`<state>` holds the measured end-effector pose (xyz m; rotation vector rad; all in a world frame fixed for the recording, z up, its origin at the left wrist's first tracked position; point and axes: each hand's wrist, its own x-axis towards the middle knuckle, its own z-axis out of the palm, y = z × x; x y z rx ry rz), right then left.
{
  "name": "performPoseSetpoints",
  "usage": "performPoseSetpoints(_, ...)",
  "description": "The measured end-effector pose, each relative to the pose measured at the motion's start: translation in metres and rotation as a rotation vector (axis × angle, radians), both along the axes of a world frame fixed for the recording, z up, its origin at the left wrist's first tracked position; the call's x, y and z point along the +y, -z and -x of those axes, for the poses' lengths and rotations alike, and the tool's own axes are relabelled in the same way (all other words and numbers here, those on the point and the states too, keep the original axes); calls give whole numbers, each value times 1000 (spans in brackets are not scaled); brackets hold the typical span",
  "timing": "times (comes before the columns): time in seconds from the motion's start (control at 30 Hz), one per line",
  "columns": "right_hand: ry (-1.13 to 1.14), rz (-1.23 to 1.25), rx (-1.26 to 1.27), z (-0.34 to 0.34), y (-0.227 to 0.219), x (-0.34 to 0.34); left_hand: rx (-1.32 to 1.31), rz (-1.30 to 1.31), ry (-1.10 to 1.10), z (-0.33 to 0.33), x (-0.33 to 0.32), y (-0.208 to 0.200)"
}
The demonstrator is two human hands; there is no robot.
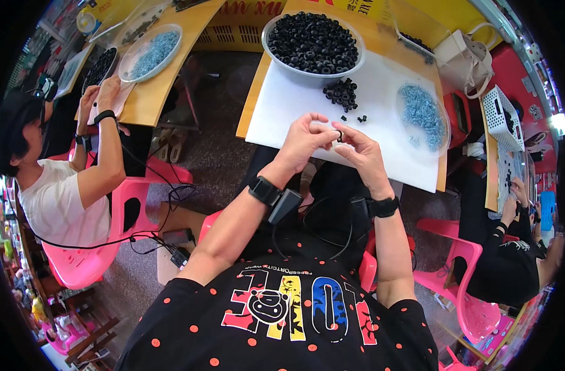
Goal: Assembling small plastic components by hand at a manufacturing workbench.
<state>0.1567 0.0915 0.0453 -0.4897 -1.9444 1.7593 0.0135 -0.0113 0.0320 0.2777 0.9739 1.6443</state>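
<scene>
In front of me, over the near edge of a white board [282, 117], my two hands meet. A small black ring-shaped part [339, 136] sits between their fingertips. My left hand [304, 141] is closed in a pinch on it from one side. From the other side my right hand [364, 156] grips it between thumb and forefinger. Just beyond the hands lies a loose pile of small black parts [340, 94], with a few strays nearer me. A round bowl [316, 75] behind it is heaped with black ring-like pieces. To the right, a clear shallow dish [444, 133] holds many small pale-blue clear pieces.
A co-worker [66, 198] sits at a table on the left, beside another dish of pale-blue pieces [152, 52]. Other people [511, 247] work at the right beside a white basket [500, 117]. A white handbag [465, 59] stands at the back right. Pink chairs [459, 272] and dark cables [131, 238] surround me.
</scene>
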Motion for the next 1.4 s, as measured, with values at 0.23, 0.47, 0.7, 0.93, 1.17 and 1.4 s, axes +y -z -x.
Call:
performPoseSetpoints(0.23,277,-382,-75,9,16,7,1409,-69,-134,10,13,15)
performPoseSetpoints(0.47,359,-448,-125,15,22,6,1427,-181,-144,12,14,18)
performPoseSetpoints(0.7,364,-579,-69,21,27,7,1366,-173,-191,13,12,22)
performPoseSetpoints(0.93,385,-791,-68,22,33,6,1521,-206,-228,13,15,28)
performPoseSetpoints(1.17,360,-842,-62,19,35,6,1628,-261,-211,15,14,31)
performPoseSetpoints(1.4,355,-879,-66,16,33,3,1667,-312,-192,18,17,34)
